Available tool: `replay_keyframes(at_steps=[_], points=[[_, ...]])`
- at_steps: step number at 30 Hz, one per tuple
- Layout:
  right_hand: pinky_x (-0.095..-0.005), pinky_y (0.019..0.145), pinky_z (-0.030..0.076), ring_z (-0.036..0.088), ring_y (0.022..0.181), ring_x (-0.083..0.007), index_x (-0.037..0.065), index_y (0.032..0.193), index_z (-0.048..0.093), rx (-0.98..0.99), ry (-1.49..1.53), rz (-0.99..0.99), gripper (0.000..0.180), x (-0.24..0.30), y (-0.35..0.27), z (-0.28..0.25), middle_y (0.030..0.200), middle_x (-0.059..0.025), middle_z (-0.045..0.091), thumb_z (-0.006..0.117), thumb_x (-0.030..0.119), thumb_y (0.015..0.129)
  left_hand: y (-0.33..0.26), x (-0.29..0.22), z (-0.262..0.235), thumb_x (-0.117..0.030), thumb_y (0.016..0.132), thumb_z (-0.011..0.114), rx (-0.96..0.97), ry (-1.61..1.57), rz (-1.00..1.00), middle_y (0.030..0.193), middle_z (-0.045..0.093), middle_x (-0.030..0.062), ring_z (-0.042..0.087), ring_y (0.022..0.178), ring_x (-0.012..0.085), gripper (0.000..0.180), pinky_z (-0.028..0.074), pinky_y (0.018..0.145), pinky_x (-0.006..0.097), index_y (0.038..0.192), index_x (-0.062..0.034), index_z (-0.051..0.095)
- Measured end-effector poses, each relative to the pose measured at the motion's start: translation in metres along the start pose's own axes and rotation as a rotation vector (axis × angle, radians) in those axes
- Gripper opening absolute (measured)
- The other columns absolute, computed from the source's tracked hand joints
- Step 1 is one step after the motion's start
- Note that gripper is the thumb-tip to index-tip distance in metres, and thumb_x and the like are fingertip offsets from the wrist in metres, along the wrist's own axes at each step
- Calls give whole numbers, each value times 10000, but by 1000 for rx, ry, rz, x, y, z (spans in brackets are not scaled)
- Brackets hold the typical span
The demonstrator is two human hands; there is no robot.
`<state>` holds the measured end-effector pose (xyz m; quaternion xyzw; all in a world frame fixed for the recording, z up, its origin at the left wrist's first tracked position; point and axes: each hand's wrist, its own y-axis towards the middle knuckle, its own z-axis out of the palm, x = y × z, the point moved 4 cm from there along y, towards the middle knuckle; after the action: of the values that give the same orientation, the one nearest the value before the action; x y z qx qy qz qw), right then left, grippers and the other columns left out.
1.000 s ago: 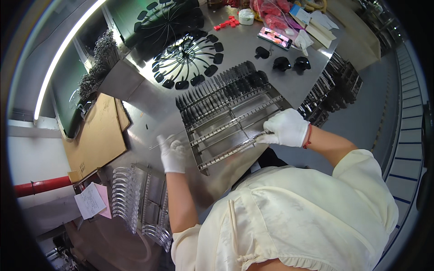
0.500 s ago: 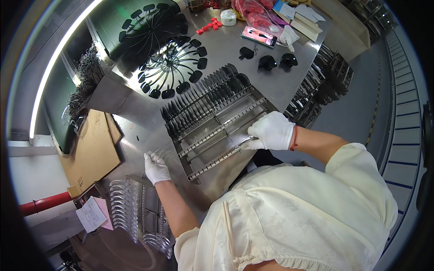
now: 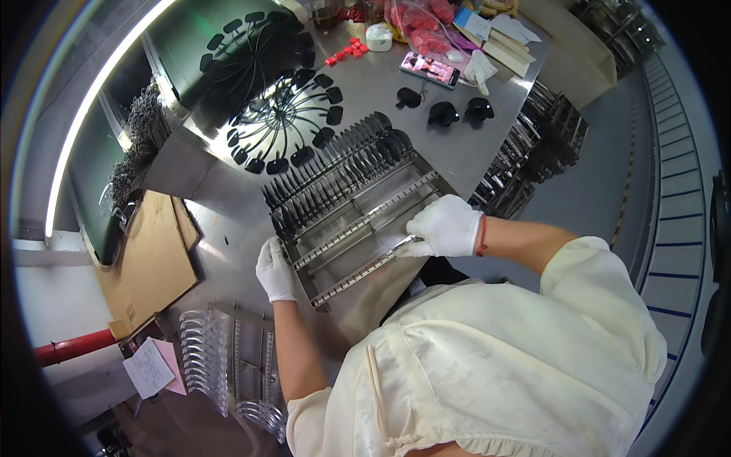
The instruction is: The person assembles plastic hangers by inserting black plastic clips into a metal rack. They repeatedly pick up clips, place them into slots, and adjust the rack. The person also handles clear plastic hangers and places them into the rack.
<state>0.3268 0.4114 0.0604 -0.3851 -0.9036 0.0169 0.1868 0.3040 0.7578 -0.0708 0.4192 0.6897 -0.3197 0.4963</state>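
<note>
A metal rack (image 3: pixel 354 268) with notched rails lies tilted on the steel table before me. Dark lens-like pieces (image 3: pixel 335 171) stand upright, packed along its far part, while the nearer rails hold none. My left hand (image 3: pixel 275 271), in a white glove, is closed at the rack's left side, its fingertips partly hidden against the frame. Likewise gloved, my right hand (image 3: pixel 448 227) pinches the near rail towards its right end; the exact grip under the fingers is hidden.
Two radial wire holders carrying dark pieces (image 3: pixel 279 120) stand at the back left. Loose black pieces (image 3: pixel 442 115), a lit phone (image 3: pixel 429 69) and red bits (image 3: pixel 347 52) lie farther off. A second rack with clear curved pieces (image 3: pixel 204 352) sits lower left, near cardboard (image 3: pixel 148 255).
My left hand has moved right and come onto the rack's left side. My right hand stays at the near rail. The whole view has shifted slightly.
</note>
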Motion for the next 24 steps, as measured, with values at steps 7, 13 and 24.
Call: replay_keyframes(at_steps=[7, 13, 24], points=[[-472, 678, 543, 693, 725, -360, 92, 752, 687, -67, 178, 2, 573, -26, 28, 52, 729, -147, 686, 556, 615, 945, -2, 24, 7, -355, 1080, 495, -168, 366, 134, 1192, 703, 209, 680, 1053, 281, 507, 511, 955, 371, 1391, 36, 583], [-375, 855, 537, 707, 920, -277, 53, 1089, 712, -708, 905, 629, 478, -147, 109, 21, 961, -150, 739, 676, 508, 949, -12, 2, 22, -131, 915, 644, -109, 250, -110, 1291, 663, 199, 638, 1171, 288, 603, 469, 1037, 363, 1469, 44, 485], [-408, 961, 534, 635, 1065, -319, 143, 1313, 634, -729, 298, 406, 524, -185, 23, -30, 1146, -139, 613, 777, 195, 811, -8, 17, 18, 10, 897, 587, -119, 274, -80, 1167, 716, 147, 644, 1057, 242, 401, 471, 978, 334, 1291, 55, 647]])
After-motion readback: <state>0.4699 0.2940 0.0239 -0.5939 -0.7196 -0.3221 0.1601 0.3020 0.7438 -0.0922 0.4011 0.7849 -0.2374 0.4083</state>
